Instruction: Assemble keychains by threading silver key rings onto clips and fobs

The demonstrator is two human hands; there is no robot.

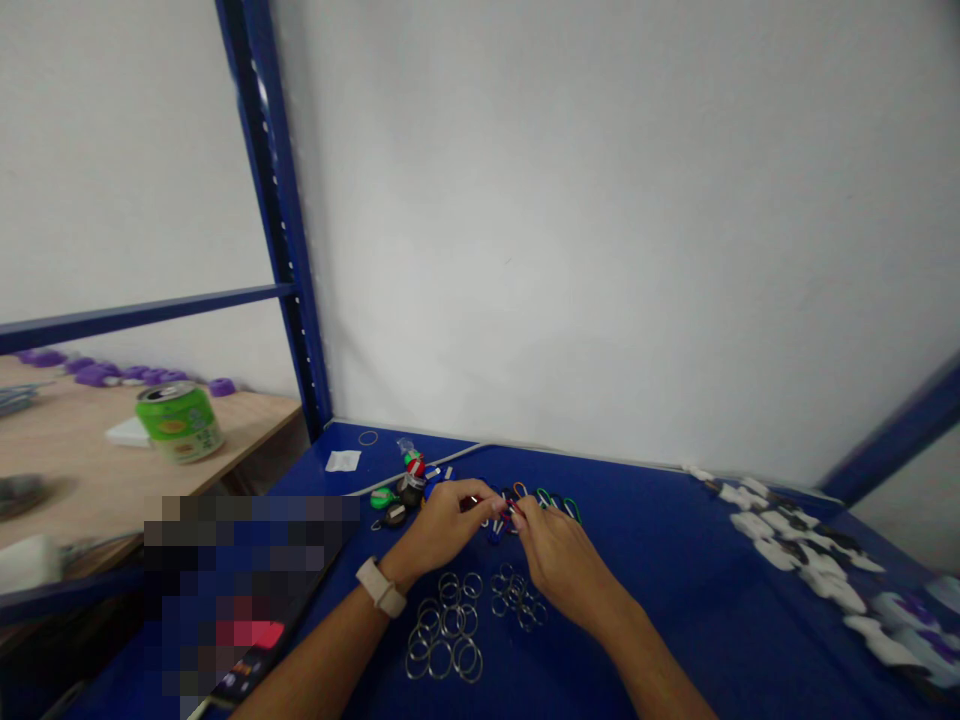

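My left hand [448,518] and my right hand [556,552] meet over the blue tabletop, both closed in a pinch. Between the fingertips is something small with reddish and shiny parts, mostly covered by the fingers. Coloured carabiners, one of them green [573,509], lie just behind my right hand. Left of my left hand is a pile of round badge reels, among them a green reel [382,497] and a red reel [417,468]. Nearer to me, between my forearms, lie large metal split rings [441,659] and a cluster of smaller split rings [517,592].
White and dark pieces [780,530] run along the table's right side. A white paper slip [343,461] and a single ring [367,438] lie at the back left. A blue post [277,200] rises there. A green can [180,422] stands on the wooden table [247,430].
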